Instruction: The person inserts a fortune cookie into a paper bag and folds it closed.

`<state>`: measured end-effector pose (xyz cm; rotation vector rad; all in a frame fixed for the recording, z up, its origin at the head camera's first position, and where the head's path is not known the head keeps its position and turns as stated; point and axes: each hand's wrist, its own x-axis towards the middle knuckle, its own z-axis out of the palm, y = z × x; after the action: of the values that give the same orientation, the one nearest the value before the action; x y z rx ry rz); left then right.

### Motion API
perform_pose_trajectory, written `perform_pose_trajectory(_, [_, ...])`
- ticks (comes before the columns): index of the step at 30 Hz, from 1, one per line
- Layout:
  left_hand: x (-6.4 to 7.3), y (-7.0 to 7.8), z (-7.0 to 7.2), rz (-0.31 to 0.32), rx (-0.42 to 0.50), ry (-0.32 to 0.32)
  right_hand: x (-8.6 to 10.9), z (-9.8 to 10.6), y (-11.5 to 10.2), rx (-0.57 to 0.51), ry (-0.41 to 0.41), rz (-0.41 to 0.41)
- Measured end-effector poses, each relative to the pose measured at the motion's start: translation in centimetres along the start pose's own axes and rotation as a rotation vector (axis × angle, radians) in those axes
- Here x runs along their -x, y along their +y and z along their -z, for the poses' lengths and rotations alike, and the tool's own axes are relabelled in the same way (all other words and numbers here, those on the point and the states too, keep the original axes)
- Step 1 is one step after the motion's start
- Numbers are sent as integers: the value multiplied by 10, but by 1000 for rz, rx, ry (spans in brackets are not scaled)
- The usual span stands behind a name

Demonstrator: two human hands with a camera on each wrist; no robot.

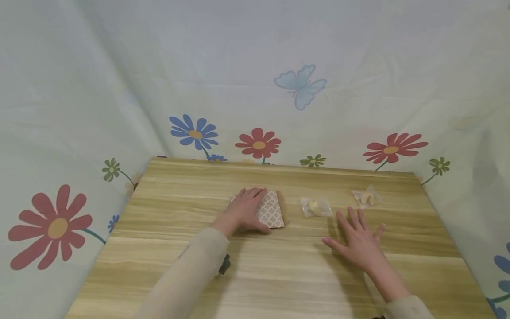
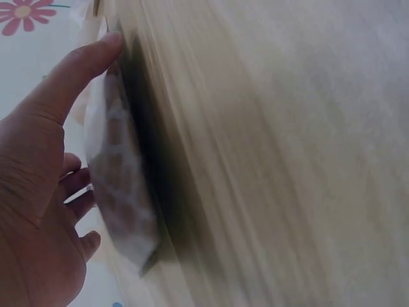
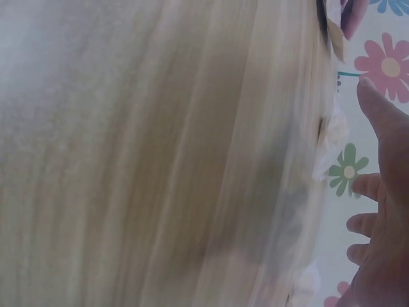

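A flat paper bag [image 1: 272,210] with a white lattice pattern on brown lies left of the table's middle. My left hand [image 1: 247,210] spans it from above, thumb along the near edge and fingertips at the far edge. In the left wrist view the thumb reaches the end of the bag [image 2: 121,173], and the other fingers are bent behind it. My right hand [image 1: 360,241] hovers over the table with its fingers spread, holding nothing. Just beyond its fingers are two small clear packets, one with a pale yellow piece [image 1: 316,207] and one with tan pieces [image 1: 367,197].
The wood-grain table [image 1: 279,274] ends at a back edge against a white curtain [image 1: 223,66] printed with flowers and a butterfly. The curtain also hangs along the left and right sides.
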<state>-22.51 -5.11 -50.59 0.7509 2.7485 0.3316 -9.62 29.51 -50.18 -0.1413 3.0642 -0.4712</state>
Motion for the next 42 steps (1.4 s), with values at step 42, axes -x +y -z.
perform_pose_trajectory(42, [-7, -3, -1, 8, 6, -23, -23, 6, -12, -9, -10, 69])
